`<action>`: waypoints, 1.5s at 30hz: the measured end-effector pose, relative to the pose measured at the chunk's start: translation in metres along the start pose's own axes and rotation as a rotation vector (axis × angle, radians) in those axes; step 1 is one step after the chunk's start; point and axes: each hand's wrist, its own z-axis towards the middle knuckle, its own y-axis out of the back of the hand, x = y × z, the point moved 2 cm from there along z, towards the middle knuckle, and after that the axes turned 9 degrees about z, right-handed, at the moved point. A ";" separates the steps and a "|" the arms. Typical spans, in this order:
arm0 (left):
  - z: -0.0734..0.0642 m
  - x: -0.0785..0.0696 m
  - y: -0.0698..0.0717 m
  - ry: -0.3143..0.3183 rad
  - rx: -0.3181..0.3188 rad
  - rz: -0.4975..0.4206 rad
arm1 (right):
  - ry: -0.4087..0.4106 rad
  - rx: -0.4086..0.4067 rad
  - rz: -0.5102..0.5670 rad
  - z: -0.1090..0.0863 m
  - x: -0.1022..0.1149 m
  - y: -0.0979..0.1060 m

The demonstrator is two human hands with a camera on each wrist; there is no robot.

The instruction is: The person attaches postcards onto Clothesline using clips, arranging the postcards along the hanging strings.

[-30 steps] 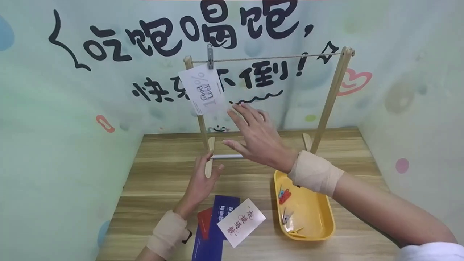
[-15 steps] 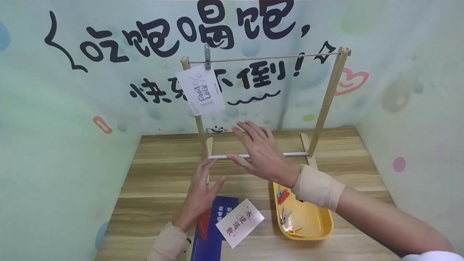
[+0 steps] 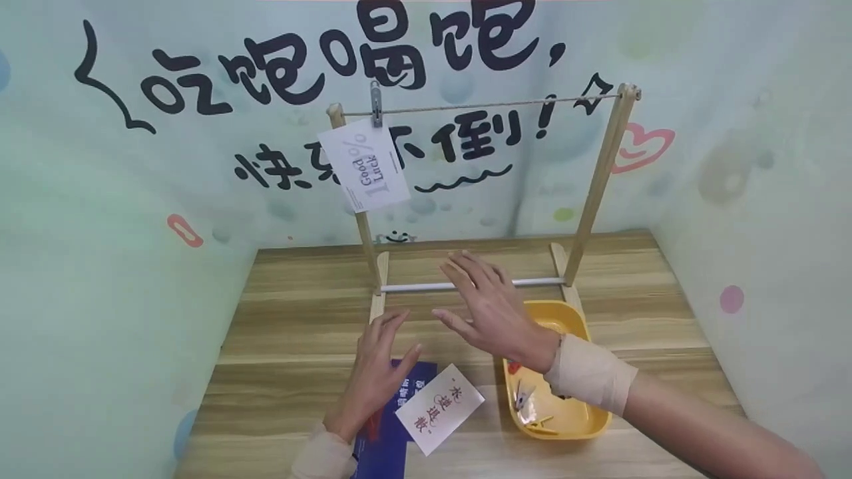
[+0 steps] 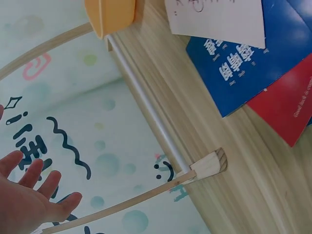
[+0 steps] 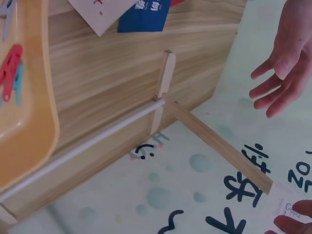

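A white "Good Luck" card (image 3: 366,166) hangs tilted from the string, gripped at its top by a grey clothespin (image 3: 377,106). The string spans the two posts of a wooden frame (image 3: 597,186). My left hand (image 3: 376,369) hovers over the table with fingers spread loosely, holding nothing, near a blue card (image 3: 386,459). To its right, my right hand (image 3: 496,313) is in the air before the frame's white rod (image 3: 419,287), fingers extended and nothing held. A white card with red characters (image 3: 440,409) lies partly over the blue one.
A yellow tray (image 3: 602,426) stands at the right, partly under my right forearm, with a yellow clothespin (image 3: 539,426), a grey clothespin (image 3: 524,397), and red and blue clothespins inside. A red card (image 4: 292,102) overlaps the blue one. A printed backdrop rises behind the frame.
Both hands have drawn down and back from the frame. My right hand has left the hanging card's side; my left has come away from the frame's left foot. The card hangs still.
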 end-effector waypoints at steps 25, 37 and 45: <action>-0.048 0.011 -0.042 0.108 0.083 0.023 | 0.026 -0.025 -0.099 -0.064 -0.031 -0.037; -0.063 0.015 -0.062 0.099 0.069 0.110 | -0.085 -0.023 -0.090 -0.088 -0.046 -0.050; -0.070 0.016 -0.074 0.108 0.110 0.180 | -0.195 0.011 -0.057 -0.106 -0.060 -0.062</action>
